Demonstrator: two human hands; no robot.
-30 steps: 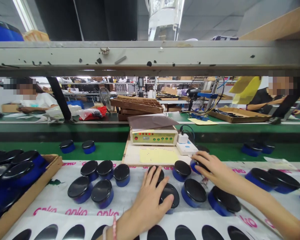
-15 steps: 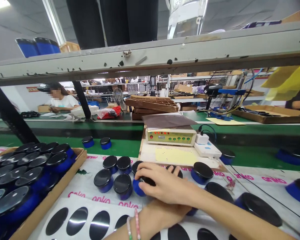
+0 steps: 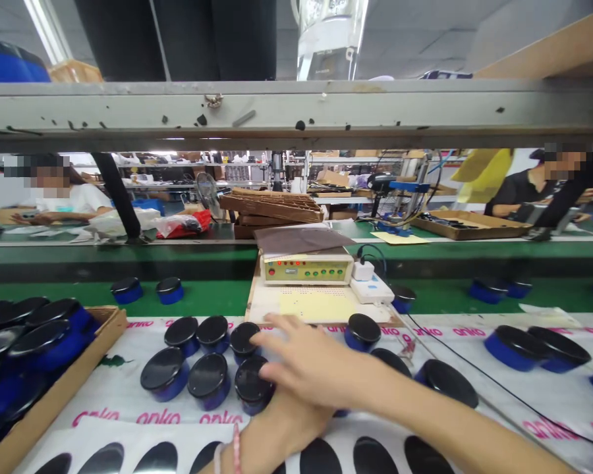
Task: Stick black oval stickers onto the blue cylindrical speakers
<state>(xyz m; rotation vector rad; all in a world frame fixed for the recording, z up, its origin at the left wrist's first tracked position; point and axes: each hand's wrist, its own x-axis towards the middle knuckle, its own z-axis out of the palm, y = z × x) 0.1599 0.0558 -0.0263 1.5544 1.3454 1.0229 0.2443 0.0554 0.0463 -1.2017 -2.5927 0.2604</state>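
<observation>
**Right hand [image 3: 301,355] crosses over left hand [image 3: 296,419]**

I find the right grip spread and loose beside black-topped blue pieces [image 3: 254,386] grouped on the white sheeting [image 3: 111,383]. The left grip is largely hidden; I cannot determine its state.

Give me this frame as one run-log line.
right hand: open, crossed above other, by black-topped blue cap, contact unclear | left hand: underneath, mostly hidden

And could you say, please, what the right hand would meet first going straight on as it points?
The right hand likely meets the black-topped blue piece just beyond its upper fingers, though depth is unclear.
</observation>
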